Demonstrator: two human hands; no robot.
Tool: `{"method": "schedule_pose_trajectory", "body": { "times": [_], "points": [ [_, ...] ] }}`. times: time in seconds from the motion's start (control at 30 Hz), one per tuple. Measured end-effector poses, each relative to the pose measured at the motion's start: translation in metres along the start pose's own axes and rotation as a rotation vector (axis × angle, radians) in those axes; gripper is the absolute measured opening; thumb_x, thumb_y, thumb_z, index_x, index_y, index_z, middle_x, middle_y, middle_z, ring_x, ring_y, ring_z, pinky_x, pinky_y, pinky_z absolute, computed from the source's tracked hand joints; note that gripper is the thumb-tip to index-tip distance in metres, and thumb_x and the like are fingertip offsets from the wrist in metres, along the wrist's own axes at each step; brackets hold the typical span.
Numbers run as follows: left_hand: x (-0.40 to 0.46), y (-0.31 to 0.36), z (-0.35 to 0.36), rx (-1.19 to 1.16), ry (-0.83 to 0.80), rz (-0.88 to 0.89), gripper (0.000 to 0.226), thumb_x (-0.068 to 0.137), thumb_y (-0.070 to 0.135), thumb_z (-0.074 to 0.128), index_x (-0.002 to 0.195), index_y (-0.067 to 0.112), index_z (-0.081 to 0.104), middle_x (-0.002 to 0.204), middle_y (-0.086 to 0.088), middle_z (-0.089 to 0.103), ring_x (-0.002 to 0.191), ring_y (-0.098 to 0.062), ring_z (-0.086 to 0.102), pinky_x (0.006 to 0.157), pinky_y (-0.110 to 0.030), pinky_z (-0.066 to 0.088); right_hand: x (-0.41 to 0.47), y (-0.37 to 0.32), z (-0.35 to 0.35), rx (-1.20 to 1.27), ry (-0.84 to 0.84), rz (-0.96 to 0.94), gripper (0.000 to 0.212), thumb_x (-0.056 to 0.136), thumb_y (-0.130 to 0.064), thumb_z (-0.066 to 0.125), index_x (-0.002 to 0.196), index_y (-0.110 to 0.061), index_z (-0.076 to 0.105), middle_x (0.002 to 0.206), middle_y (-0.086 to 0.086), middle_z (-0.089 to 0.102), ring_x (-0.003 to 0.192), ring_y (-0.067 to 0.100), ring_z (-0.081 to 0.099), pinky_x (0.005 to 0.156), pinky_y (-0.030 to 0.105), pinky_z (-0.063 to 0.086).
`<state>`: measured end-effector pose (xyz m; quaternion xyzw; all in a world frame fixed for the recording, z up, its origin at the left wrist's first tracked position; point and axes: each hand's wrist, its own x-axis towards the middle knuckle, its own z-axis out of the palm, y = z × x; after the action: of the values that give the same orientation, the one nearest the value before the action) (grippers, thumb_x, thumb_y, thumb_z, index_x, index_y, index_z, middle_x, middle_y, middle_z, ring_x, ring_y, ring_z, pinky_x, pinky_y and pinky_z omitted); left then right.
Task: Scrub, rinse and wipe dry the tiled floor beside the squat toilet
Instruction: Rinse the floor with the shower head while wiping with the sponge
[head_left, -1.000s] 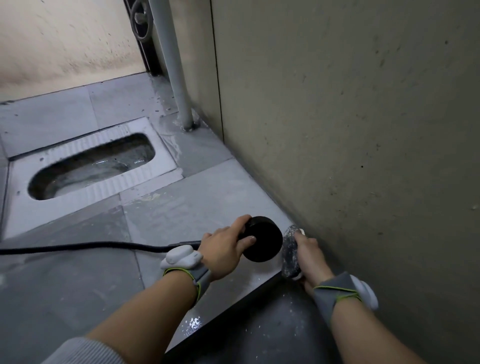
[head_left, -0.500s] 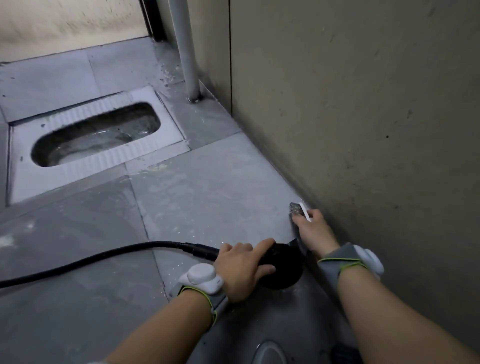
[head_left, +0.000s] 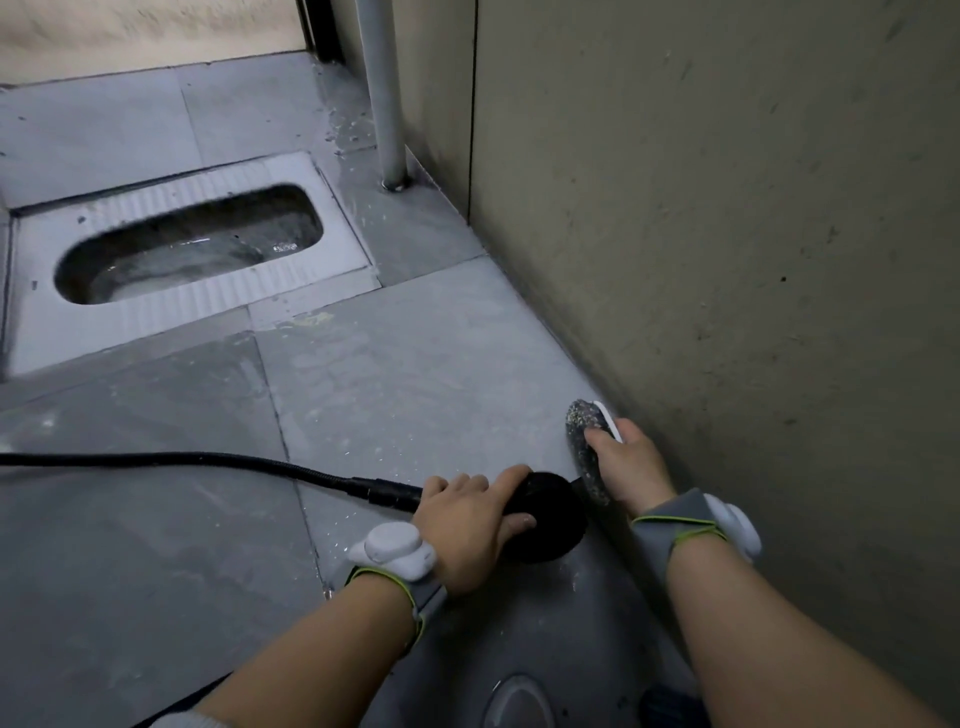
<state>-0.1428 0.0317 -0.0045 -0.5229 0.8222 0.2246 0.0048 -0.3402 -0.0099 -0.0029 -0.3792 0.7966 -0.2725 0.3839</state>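
Item, left hand (head_left: 470, 525): fingers curled round a black shower head (head_left: 545, 517), held face-down close over the tiled floor (head_left: 415, 364) at near centre; black hose (head_left: 182, 460) trails off left. Item, right hand (head_left: 626, 467): grips a scrub brush (head_left: 584, 441), white-backed with speckled grey bristles, set on the floor against the foot of the right-hand wall (head_left: 727, 260). Against half a second earlier, the brush lies more broadside, showing more bristle; shower head and brush remain just beside each other, low against the wall. Item, squat toilet (head_left: 187, 249): far left, well apart from both hands. Item, grey pipe (head_left: 382, 93): upright, far corner. Both wrists carry grey bands with white units.
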Motion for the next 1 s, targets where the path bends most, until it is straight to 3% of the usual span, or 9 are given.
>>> {"method": "schedule_pose_trajectory", "body": {
  "times": [0.1, 0.33, 0.43, 0.53, 0.8, 1.0],
  "points": [
    [0.002, -0.011, -0.008, -0.046, 0.039, -0.067, 0.050, 0.098, 0.056, 0.032, 0.143, 0.035, 0.024, 0.121, 0.000, 0.059, 0.116, -0.026, 0.049, 0.098, -0.039, 0.028, -0.001, -0.001, 0.002, -0.018, -0.009, 0.004, 0.024, 0.094, -0.027, 0.056, 0.108, -0.010, 0.064, 0.095, 0.009, 0.062, 0.091, 0.026, 0.056, 0.073, 0.028, 0.035],
    [-0.022, -0.045, -0.021, 0.094, -0.067, -0.072, 0.047, 0.096, 0.060, 0.031, 0.124, 0.024, 0.042, 0.122, 0.002, 0.058, 0.116, -0.022, 0.049, 0.098, -0.036, 0.028, -0.011, -0.018, 0.021, -0.136, -0.109, -0.070, 0.026, 0.095, -0.034, 0.053, 0.106, -0.012, 0.062, 0.097, 0.008, 0.060, 0.100, 0.030, 0.057, 0.079, 0.032, 0.039],
    [-0.039, -0.072, -0.031, 0.118, -0.080, -0.042, 0.068, 0.082, 0.073, 0.013, 0.122, 0.026, 0.043, 0.121, 0.004, 0.058, 0.114, -0.020, 0.049, 0.095, -0.035, 0.028, -0.018, -0.029, 0.037, -0.200, -0.185, -0.110, 0.027, 0.096, -0.041, 0.050, 0.101, -0.016, 0.059, 0.097, 0.009, 0.062, 0.098, 0.033, 0.057, 0.080, 0.034, 0.042],
    [-0.058, -0.097, -0.036, 0.103, -0.061, -0.054, 0.081, 0.072, 0.073, 0.000, 0.124, 0.028, 0.042, 0.122, 0.007, 0.058, 0.114, -0.018, 0.049, 0.095, -0.034, 0.028, -0.022, -0.038, 0.048, -0.230, -0.207, -0.123, 0.026, 0.094, -0.041, 0.050, 0.103, -0.018, 0.058, 0.097, 0.008, 0.064, 0.097, 0.033, 0.059, 0.080, 0.035, 0.046],
    [-0.090, -0.109, -0.032, 0.017, -0.028, -0.053, 0.084, 0.076, 0.079, 0.001, 0.128, 0.028, 0.041, 0.120, 0.007, 0.057, 0.113, -0.016, 0.049, 0.095, -0.030, 0.027, -0.031, -0.052, 0.064, -0.282, -0.261, -0.155, 0.030, 0.095, -0.038, 0.051, 0.114, -0.017, 0.058, 0.110, 0.009, 0.064, 0.104, 0.031, 0.058, 0.089, 0.037, 0.046],
    [-0.098, -0.139, -0.050, -0.074, 0.059, -0.108, 0.073, 0.079, 0.078, 0.008, 0.127, 0.033, 0.039, 0.116, 0.011, 0.057, 0.113, -0.013, 0.049, 0.093, -0.030, 0.027, -0.036, -0.058, 0.083, -0.312, -0.265, -0.193, 0.023, 0.094, -0.038, 0.052, 0.111, -0.023, 0.058, 0.104, 0.005, 0.065, 0.100, 0.027, 0.059, 0.084, 0.033, 0.046]
  ]
}}
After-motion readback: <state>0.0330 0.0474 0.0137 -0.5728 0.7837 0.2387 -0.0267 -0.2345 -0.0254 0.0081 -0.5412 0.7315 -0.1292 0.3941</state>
